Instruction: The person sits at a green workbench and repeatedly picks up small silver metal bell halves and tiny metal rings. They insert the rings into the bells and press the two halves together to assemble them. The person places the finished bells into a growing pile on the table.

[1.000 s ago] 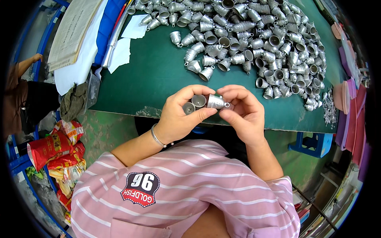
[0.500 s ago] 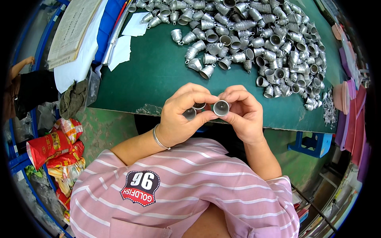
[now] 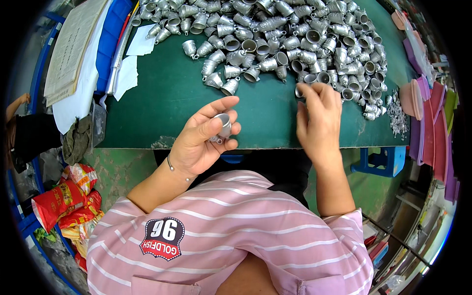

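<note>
My left hand (image 3: pixel 199 135), palm turned up, has its thumb and fingers round small silver metal bells. One bell (image 3: pixel 224 127) shows its open mouth, and the loop end of another (image 3: pixel 215 139) shows lower down. How many are in the hand is hidden by the fingers. My right hand (image 3: pixel 320 115) is over the near edge of a large heap of similar bells (image 3: pixel 275 24). Its thumb and index finger are apart, and the index fingertip is at a bell (image 3: pixel 298 92) lying on the green table (image 3: pixel 162 98).
Small loose silver pieces (image 3: pixel 397 115) lie at the table's right. White paper slips (image 3: pixel 125 78), a blue bin (image 3: pixel 110 44) and papers (image 3: pixel 73 49) are at left. Pink and purple trays (image 3: pixel 430 128) line the right side. A blue stool (image 3: pixel 379 161) stands below the table.
My hands have parted. The right hand has left the bell it held between its fingertips and moved to the heap. The left hand has turned palm up with bells in it. The view has shifted.
</note>
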